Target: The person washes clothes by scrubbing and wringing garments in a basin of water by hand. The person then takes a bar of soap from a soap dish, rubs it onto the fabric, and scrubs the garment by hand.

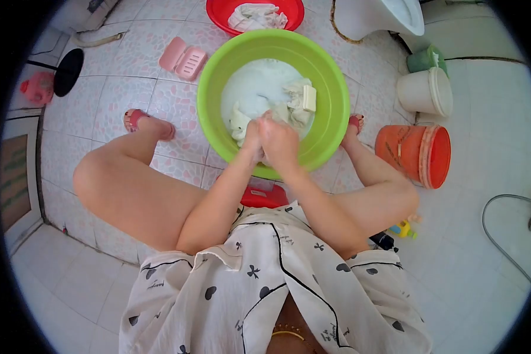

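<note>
Both hands are together over the near part of a large green basin of cloudy, sudsy water. My left hand is closed beside my right hand, whose fingers are curled and pressed against it. Light-coloured wet cloth lies around and under them, and more of it spreads to the right. A pale bar of soap rests on the cloth at the basin's right side. Both hands appear closed on the cloth, though its part between the palms is mostly hidden.
A red basin holding white cloth stands beyond the green one. An open pink soap box lies on the tiled floor. To the right are a white bucket, a tipped orange bucket and a shower hose.
</note>
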### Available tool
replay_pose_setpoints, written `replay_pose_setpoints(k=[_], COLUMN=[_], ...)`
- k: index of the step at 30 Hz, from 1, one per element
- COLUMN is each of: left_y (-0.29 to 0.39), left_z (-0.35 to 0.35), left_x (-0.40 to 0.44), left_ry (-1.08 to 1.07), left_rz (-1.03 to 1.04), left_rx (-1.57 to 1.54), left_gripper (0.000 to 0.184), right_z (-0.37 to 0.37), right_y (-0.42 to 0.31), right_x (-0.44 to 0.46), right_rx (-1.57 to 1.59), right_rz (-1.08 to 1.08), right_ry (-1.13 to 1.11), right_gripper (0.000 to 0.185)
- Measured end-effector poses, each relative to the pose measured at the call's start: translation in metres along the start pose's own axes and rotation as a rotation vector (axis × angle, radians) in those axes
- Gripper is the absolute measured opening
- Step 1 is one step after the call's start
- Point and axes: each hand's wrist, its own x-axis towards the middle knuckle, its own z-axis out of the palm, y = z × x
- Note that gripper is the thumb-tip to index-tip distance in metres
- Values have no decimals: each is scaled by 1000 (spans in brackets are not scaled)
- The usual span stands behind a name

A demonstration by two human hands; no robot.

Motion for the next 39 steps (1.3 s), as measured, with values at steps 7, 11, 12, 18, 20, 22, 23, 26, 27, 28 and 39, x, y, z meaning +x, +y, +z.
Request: replay_pose_setpoints(k=[7,11,12,18,20,22,23,26,27,28,39], left_y=[1,-10,-7,-20,-24,-27,-29,-12,-2,1,-9], left_z=[33,37,38,-4,-15,-14,-12,11,25,33,35], left_x=[-20,-17,-18,-2,5,7,9,-11,-23,-28,-23], left_ry=[178,137,151,-95,-154,-181,-146,-13,47,105,209], left_rz=[27,130,99,-50,-64,-29,-25,11,36,59,312], left_rx=[151,299,300,-287,-352,-376,-379,-274,-162,-49,484], left_gripper=[38,39,38,33,32,31,33,44,50,57,44], right_z=[-3,-5,-7,1,0,-2,-4,-3,0,3,-3], right_y=[46,55,51,-2,-7,-10,-9,-4,3,13,45], right_x=[30,30,27,-3,-2,0,3,7,10,14,15], right_rx=[-138,-136,-120,-83,-76,-46,-35,-123,-134,-145,-24], right_rz=[262,368,335,-88,-72,-101,-117,-132,-65,3,226], right_ry=[-138,-184,-151,49,32,53,66,22,27,34,-1], right_gripper=[44,41,40,30,25,27,28,32,34,35,31])
